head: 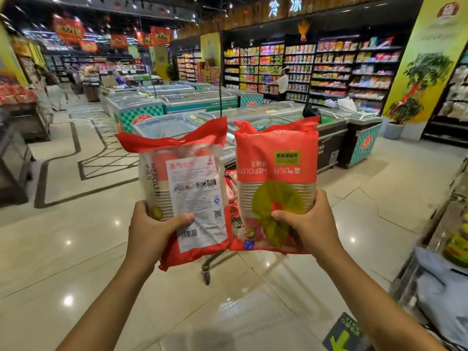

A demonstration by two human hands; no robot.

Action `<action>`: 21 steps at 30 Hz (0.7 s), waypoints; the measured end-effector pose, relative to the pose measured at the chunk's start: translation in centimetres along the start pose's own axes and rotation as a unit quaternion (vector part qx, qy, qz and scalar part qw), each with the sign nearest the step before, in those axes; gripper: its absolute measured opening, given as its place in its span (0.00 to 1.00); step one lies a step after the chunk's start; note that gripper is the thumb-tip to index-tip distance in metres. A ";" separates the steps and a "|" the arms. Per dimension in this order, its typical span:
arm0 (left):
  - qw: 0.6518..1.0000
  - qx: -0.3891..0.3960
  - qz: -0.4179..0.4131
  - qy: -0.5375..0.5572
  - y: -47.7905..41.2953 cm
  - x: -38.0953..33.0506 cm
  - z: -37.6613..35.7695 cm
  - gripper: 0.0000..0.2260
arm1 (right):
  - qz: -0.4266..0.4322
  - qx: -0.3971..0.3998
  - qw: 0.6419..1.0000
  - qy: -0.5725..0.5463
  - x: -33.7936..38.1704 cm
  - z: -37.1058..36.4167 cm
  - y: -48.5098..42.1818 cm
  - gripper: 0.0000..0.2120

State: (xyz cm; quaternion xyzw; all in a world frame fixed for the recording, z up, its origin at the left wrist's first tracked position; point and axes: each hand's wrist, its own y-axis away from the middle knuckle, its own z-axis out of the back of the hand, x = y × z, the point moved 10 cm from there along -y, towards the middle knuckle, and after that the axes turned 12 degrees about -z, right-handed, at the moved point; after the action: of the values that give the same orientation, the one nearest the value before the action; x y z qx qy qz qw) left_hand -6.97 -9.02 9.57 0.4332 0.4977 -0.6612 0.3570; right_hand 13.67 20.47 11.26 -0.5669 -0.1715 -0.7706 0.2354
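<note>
Head view, supermarket aisle. Paper-cup packs: two, red, held up side by side. The left pack [187, 178] shows its back label and is gripped at its base by the left hand [152, 229]. The right pack [276, 168] shows its front and is gripped by the right hand [306, 224]. One trolley [215, 259] stands just beyond, behind the packs. Progress, as judged: both packs picked up, neither yet placed in the trolley.

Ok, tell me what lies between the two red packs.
Head view: through the gap between left pack and right pack, a wire shopping cart with red packets shows behind.
</note>
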 end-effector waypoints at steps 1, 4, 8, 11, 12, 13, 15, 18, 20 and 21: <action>1.000 -0.002 -0.001 0.001 -1.4 0.5 -0.1 0.32 | 0.002 0.000 1.000 0.001 0.2 -0.8 -1.1 0.36; 1.000 -0.007 0.004 0.000 -5.0 2.2 -0.3 0.32 | 0.004 0.001 1.000 0.004 0.6 -2.7 -4.2 0.38; 1.000 -0.010 0.010 -0.005 -9.0 4.1 -1.2 0.33 | -0.002 -0.001 1.000 0.005 0.7 -4.5 -7.9 0.37; 1.000 -0.004 0.016 -0.006 -11.4 5.3 -2.6 0.32 | -0.009 0.004 1.000 0.001 0.4 -6.0 -10.9 0.40; 1.000 -0.005 0.019 -0.005 -12.1 5.8 -3.1 0.31 | -0.011 0.007 1.000 0.002 0.3 -6.5 -11.9 0.41; 1.000 -0.006 0.021 -0.006 -13.0 6.2 -3.7 0.31 | -0.013 0.010 1.000 0.003 0.2 -7.1 -12.9 0.42; 1.000 -0.004 0.025 -0.014 -14.7 7.1 -4.9 0.31 | -0.015 0.018 1.000 0.001 0.1 -8.2 -15.2 0.42; 0.999 0.002 0.027 -0.029 -17.8 8.2 -6.9 0.31 | -0.016 0.031 0.999 -0.004 -0.2 -9.8 -19.2 0.43; 0.999 0.002 0.024 -0.035 -20.1 8.8 -8.4 0.29 | -0.018 0.035 0.999 -0.014 -0.5 -10.7 -22.4 0.43; 0.999 0.001 0.022 -0.040 -21.3 9.0 -9.2 0.29 | -0.019 0.037 0.999 -0.020 -0.6 -11.1 -24.1 0.43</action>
State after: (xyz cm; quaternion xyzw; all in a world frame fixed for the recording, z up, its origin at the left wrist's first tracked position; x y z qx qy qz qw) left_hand -27.55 4.79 7.42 0.4178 0.4729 -0.6706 0.3901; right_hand -8.44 34.68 7.39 -0.5695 -0.2155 -0.7568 0.2378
